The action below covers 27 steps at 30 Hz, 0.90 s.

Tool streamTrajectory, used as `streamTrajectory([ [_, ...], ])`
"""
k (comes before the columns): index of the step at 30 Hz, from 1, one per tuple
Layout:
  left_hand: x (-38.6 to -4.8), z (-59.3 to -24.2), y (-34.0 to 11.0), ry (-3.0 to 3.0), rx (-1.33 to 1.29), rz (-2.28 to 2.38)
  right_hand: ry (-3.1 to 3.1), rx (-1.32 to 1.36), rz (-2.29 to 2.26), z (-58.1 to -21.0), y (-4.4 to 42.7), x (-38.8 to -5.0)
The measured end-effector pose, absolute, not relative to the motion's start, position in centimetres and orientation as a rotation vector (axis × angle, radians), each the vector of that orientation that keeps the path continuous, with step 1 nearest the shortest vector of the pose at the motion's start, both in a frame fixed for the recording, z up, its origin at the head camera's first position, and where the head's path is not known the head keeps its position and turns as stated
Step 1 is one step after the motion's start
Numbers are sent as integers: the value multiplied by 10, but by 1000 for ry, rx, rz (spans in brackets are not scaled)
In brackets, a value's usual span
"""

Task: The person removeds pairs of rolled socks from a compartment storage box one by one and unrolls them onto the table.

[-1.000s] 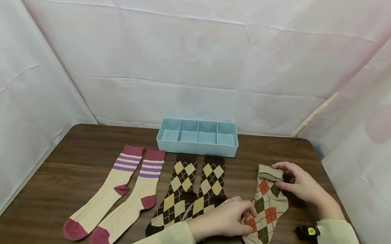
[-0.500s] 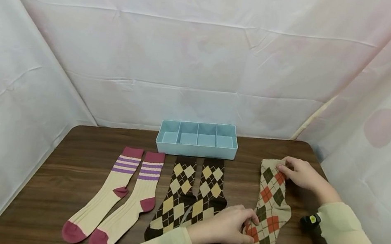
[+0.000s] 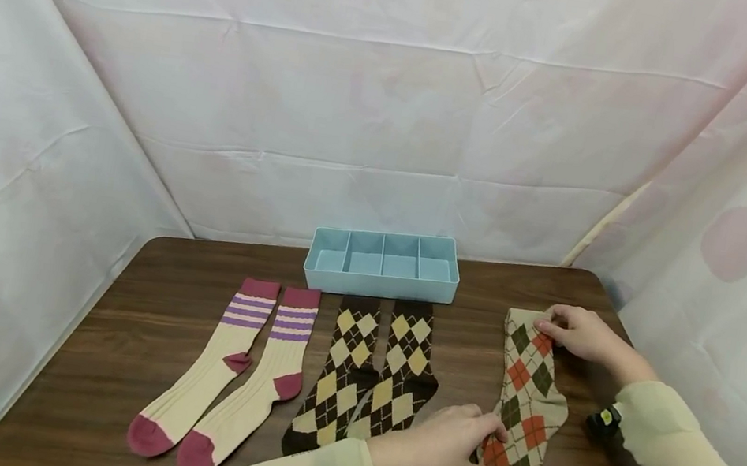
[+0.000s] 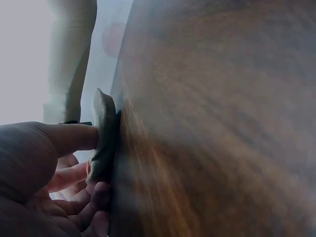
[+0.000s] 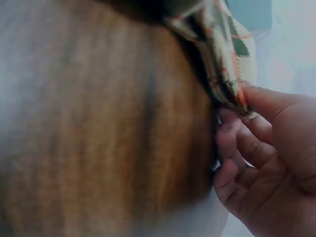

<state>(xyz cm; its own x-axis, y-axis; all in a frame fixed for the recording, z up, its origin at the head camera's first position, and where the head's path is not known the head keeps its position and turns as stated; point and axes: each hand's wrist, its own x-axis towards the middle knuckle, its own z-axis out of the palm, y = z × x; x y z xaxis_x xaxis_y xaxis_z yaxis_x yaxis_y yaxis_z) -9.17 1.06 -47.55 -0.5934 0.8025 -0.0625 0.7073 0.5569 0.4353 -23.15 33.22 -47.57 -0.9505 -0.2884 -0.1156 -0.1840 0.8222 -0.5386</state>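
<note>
A beige argyle sock [image 3: 523, 413] with orange and green diamonds lies flat at the right of the table, cuff away from me. It may be a pair stacked together; I cannot tell. My right hand [image 3: 584, 338] pinches its cuff corner between thumb and fingers, as the right wrist view shows with the sock edge [image 5: 229, 64]. At the toe end, my left hand [image 3: 447, 446] pinches the sock's left side. In the left wrist view the thumb [image 4: 74, 138] presses on the beige sock edge [image 4: 102, 133], fingers curled below.
Two brown argyle socks [image 3: 340, 388] lie left of the held sock, partly under my left forearm. Further left are two cream socks [image 3: 200, 392] with maroon toes and purple stripes. A blue divided box [image 3: 380, 286] stands at the table's [image 3: 112, 356] back edge, before a white cloth.
The sock's folded-over cuff has been turned up and laid out straight, so the sock is longer. Both hands have shifted slightly to the right with it.
</note>
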Motion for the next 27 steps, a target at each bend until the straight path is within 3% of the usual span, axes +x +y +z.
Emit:
streamTrajectory([
  [9,-86,-478,9,2574,1150,592,2811,-411,-959,-480,339,-224],
  [27,-74,-475,13,2595,1257,581,2733,-508,-1056,-481,343,-212],
])
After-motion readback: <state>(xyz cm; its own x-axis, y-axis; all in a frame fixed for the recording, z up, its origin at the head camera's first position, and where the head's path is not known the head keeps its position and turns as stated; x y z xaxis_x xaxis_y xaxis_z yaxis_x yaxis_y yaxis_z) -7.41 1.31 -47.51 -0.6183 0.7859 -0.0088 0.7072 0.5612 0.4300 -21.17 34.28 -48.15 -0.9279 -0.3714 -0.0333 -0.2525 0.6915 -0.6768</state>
